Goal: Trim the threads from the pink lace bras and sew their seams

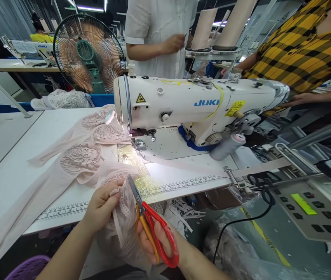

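Lace piece (124, 210), pinched taut by the left hand (101, 206) off the table's (22, 163) front edge; the right hand (156, 241), gripping the red snips (150, 225), should cut close and shallow.

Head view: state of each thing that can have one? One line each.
left hand: gripping the pink lace piece
right hand: holding the red scissors, blades against the lace
sewing machine: work light on, nothing under the needle
control panel: display lit green
fan: cannot tell if spinning
pink garments: piled flat on the table
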Demonstrator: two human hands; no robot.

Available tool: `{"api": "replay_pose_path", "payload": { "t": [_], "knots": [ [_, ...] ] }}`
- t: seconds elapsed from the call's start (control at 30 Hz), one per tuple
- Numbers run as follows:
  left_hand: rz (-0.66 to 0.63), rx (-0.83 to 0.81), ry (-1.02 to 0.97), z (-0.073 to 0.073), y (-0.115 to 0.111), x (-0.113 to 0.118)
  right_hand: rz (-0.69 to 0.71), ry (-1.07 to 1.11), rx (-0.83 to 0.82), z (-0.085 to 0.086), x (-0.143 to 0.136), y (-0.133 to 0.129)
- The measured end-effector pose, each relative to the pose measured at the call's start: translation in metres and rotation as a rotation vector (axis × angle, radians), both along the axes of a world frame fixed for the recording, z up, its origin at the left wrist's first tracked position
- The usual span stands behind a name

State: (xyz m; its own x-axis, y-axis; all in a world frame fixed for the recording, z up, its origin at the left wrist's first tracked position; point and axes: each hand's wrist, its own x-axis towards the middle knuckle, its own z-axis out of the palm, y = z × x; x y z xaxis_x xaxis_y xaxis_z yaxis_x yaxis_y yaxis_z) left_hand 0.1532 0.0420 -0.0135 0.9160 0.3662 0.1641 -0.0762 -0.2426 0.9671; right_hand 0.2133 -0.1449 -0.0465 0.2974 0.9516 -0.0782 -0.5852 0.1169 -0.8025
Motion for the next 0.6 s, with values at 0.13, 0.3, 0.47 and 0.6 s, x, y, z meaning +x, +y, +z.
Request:
{"api": "replay_pose_path", "payload": {
  "t": [0.13,0.3,0.47,0.6],
  "knots": [
    [-0.032,0.140,-0.028,0.004,-0.002,0.001,0.010,-0.119,0.005,0.001,0.009,-0.003],
    [0.051,0.083,-0.029,0.002,-0.002,0.000,0.000,-0.289,0.013,0.003,0.014,-0.006],
    [0.152,-0.088,0.025,-0.003,-0.003,-0.002,-0.013,-0.309,0.036,0.001,0.014,-0.008],
    [0.215,-0.161,0.099,0.001,-0.006,0.001,0.003,-0.322,0.078,0.002,0.016,-0.007]
  ]
}}
